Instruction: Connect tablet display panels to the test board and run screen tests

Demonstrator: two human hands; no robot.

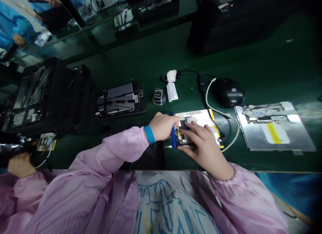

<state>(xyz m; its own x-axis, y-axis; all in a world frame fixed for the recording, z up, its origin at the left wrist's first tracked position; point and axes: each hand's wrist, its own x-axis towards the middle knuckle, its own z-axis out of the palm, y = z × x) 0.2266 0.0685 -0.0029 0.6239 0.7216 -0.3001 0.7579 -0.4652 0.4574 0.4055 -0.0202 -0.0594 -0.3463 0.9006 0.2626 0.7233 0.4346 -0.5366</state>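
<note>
My left hand [162,126], with a blue wristband [149,134], is closed at the left edge of a battery-and-circuit-board assembly [206,117]. What its fingertips grip is hidden. A blue strip [173,138] stands along that same edge, just by the fingers. On the assembly lies my right hand [203,143], its fingers apart and touching the small circuit board [183,139]. A dark flat panel [153,155] is partly under my left forearm. To the right rests a silver tablet panel [271,126] with a yellow stripe.
Behind my hands are a tally counter [158,96], white paper-wrapped cable [172,90] and a black HP device [228,92] with a white cable [208,96]. An opened tablet [120,100] and stacked black trays [50,93] stand left. A co-worker's hand [21,165] is far left.
</note>
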